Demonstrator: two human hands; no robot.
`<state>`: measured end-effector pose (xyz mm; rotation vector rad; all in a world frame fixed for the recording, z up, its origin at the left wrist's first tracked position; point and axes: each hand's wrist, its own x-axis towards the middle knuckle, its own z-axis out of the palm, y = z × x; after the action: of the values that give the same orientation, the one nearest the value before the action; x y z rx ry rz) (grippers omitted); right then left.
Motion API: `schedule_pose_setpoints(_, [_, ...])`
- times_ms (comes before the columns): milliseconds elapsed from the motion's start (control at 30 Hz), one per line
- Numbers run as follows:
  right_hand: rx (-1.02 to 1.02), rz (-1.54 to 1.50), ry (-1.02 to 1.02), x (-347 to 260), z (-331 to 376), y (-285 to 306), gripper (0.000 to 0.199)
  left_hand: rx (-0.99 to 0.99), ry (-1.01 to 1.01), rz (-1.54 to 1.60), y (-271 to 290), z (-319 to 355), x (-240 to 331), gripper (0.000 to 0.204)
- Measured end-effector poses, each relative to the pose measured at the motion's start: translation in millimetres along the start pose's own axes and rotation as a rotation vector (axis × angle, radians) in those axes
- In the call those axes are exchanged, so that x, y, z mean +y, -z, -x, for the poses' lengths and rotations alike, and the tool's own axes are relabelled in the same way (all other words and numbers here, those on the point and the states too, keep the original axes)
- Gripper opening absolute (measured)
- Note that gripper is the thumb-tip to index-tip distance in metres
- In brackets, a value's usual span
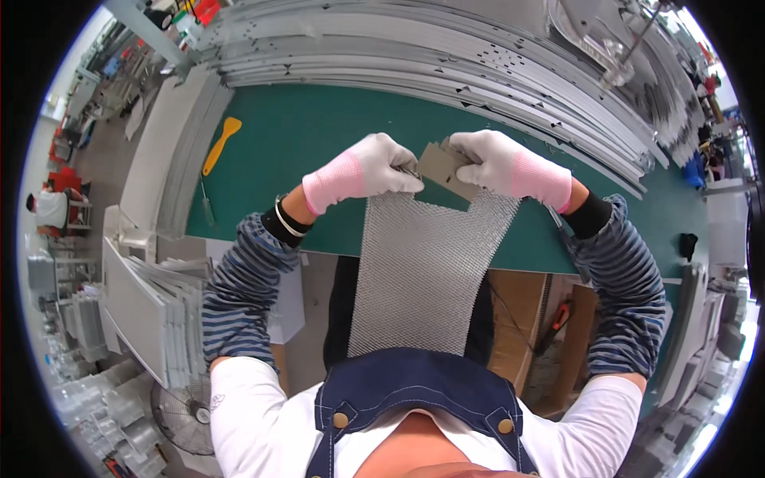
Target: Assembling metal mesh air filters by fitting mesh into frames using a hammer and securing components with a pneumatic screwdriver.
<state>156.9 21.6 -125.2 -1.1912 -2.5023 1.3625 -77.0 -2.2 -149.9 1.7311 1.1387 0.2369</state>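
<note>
My left hand (374,166), in a white glove with a pink cuff, is closed in a pinch at the upper left corner of a silver metal mesh sheet (418,267). The sheet hangs from the bench edge toward my apron, and its upper edge has a cut-out. My right hand (502,163), gloved alike, is closed on a few flat grey plates (445,169) and sits over the sheet's upper right corner. The plates fan out toward my left fingertips. My fingers partly hide what each pinch holds.
A green-topped bench (287,119) lies under my hands. A yellow scraper (222,146) and a thin tool (207,201) rest on its left side. Long metal profiles (382,52) are stacked along the far side. Flat panels (151,311) lean at lower left, near a fan (185,410).
</note>
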Motion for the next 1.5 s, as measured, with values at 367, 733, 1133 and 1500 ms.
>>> schedule_pose_setpoints(367, [-0.120,0.080,-0.043,3.2,1.8,-17.0,0.038,0.018,-0.080,-0.020,-1.7,1.4,1.9,0.022])
schedule_pose_setpoints(733, [-0.223,0.298,0.047,-9.3,0.9,-9.7,0.039,0.122,-0.179,-0.066,-11.9,8.4,17.2,0.022])
schedule_pose_setpoints(1133, [-0.344,-0.141,-0.036,-4.0,0.5,-12.6,0.039,0.102,-0.138,-0.027,-9.2,13.4,29.1,0.022])
schedule_pose_setpoints(1500, [-0.020,0.085,-0.103,-10.3,-34.6,47.4,0.036,0.529,-0.112,0.912,-45.1,53.7,-44.0,0.037])
